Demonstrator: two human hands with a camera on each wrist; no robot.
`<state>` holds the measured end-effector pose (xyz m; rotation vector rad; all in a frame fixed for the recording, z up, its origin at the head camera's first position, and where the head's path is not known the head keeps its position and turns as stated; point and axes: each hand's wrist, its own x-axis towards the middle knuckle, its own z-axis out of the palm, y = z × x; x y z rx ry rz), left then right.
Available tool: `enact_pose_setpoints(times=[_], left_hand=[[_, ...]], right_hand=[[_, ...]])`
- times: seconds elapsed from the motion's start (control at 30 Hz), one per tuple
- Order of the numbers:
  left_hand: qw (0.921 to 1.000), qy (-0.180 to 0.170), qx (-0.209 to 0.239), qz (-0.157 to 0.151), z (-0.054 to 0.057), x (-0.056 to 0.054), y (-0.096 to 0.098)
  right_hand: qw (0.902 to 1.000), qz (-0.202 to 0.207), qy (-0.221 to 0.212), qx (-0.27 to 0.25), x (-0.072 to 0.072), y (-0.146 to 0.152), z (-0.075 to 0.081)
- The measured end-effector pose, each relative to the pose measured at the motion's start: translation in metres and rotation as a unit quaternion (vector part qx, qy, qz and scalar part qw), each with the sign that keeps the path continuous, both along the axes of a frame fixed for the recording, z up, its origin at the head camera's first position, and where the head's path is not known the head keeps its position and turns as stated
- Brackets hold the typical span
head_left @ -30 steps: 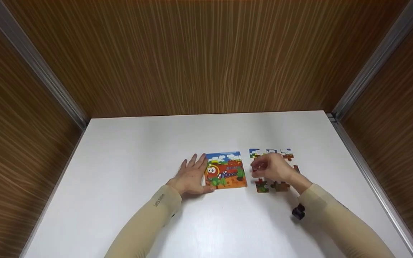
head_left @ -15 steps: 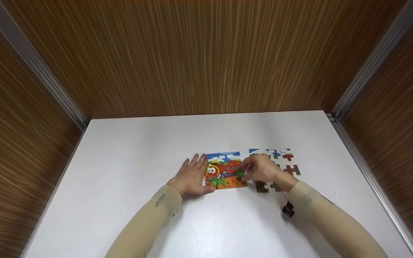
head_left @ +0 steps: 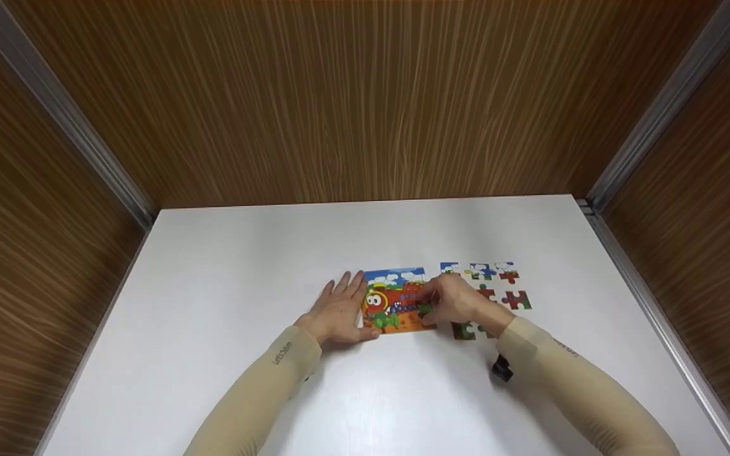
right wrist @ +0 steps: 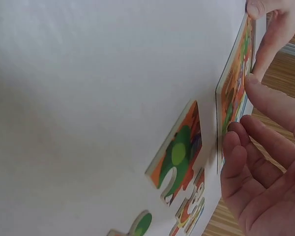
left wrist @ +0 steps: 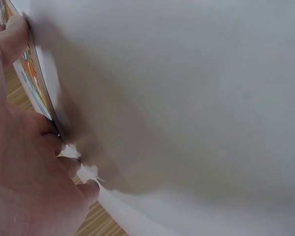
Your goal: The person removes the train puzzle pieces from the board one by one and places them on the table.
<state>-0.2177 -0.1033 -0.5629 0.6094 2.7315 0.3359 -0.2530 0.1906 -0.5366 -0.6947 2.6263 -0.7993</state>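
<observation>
A thin square picture board (head_left: 397,301) with a red cartoon face, blue sky and orange ground lies on the white table. Along its left side rests my left hand (head_left: 338,315), fingers spread, thumb at the near corner; the left wrist view shows this hand (left wrist: 34,162) against the board's edge (left wrist: 42,91). My right hand (head_left: 457,299) reaches over the right part of the board. In the right wrist view its thumb (right wrist: 263,96) and bent fingers touch the picture, standing apart with no loose piece visible between them. Jigsaw pieces (head_left: 517,299) lie just right of the board.
The pieces sit in loose rows, some hidden under my right hand; a green and orange piece (right wrist: 179,150) lies nearest the board. A small black object (head_left: 502,368) shows at the right wrist. Wood-grain panels (head_left: 365,101) enclose the white table (head_left: 244,253).
My right hand has moved left from over the jigsaw pieces onto the right part of the picture board, uncovering pieces on the right. My left hand has stayed in place.
</observation>
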Motion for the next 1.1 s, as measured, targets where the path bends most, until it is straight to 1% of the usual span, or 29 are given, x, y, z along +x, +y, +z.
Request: enact_pose_setpoints(times=[0.27, 0.5, 0.67, 1.0, 1.1], left_hand=[[1.0, 0.0, 0.003, 0.004, 0.0019, 0.0007, 0.0004], [0.9999, -0.005, -0.001, 0.011, 0.0014, -0.0004, 0.0021], [0.9999, -0.005, 0.0, 0.015, 0.002, 0.0003, 0.0022], [1.0, 0.007, 0.002, 0.005, 0.0022, 0.0007, 0.0016], [1.0, 0.005, 0.003, 0.007, 0.0014, 0.0007, 0.0016]], right_hand=[[0.9999, -0.002, -0.011, 0.011, 0.0002, -0.0042, -0.0015], [0.9996, -0.013, -0.003, 0.026, 0.0005, -0.0068, -0.0012], [0.9996, -0.011, -0.003, 0.026, 0.0005, -0.0078, -0.0019], [0.9985, -0.008, 0.039, 0.037, 0.0055, -0.0066, -0.0035], [0.9986, -0.015, 0.041, 0.029, 0.006, -0.0052, -0.0031]])
